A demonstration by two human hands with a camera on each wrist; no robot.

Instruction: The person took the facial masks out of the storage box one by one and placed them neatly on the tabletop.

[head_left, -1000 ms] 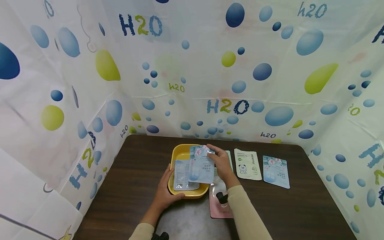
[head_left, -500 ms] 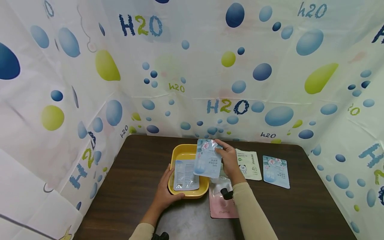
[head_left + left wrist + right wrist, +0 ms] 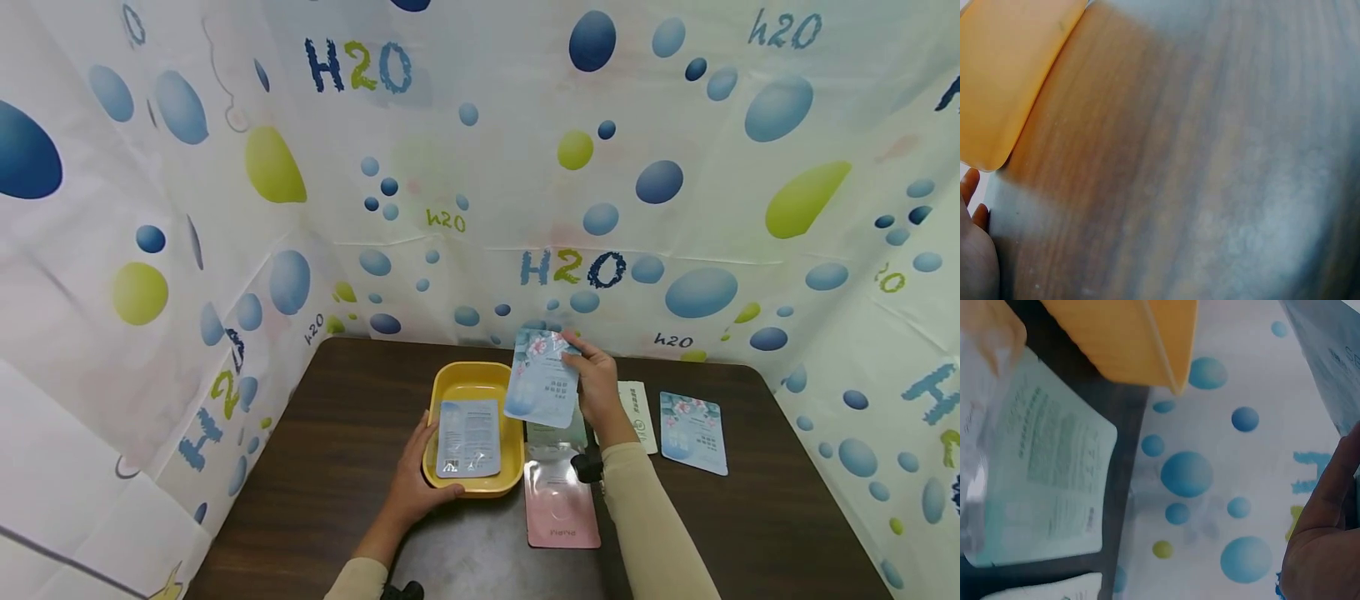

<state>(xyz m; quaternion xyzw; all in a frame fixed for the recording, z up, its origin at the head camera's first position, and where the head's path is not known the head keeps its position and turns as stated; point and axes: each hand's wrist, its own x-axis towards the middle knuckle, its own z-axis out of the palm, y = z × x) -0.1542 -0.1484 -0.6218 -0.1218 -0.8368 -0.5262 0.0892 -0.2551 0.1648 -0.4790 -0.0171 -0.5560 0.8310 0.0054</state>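
A light-blue sheet mask packet [image 3: 542, 385] with pink flowers is pinched between my right hand's [image 3: 602, 396] thumb and fingers. It is raised and tilted, overlapping the right rim of the yellow tray [image 3: 468, 382] in the head view. Part of this packet [image 3: 1329, 356] shows at the right wrist view's upper right. My left hand [image 3: 412, 482] holds the tray's near left corner, fingers along the side and thumb at the front. A silvery-blue packet [image 3: 468, 437], printed back up, lies inside the tray.
Right of the tray lie a pale green packet [image 3: 553, 435] and a pink packet [image 3: 562, 504]. Farther right are a white packet [image 3: 640, 414], partly hidden by my right hand, and another blue flowered packet [image 3: 692, 432]. A patterned curtain [image 3: 480, 183] hangs behind the table.
My right hand has lifted the blue sheet mask packet up and to the right, from over the tray to beyond its right rim. The left hand stays at the tray.
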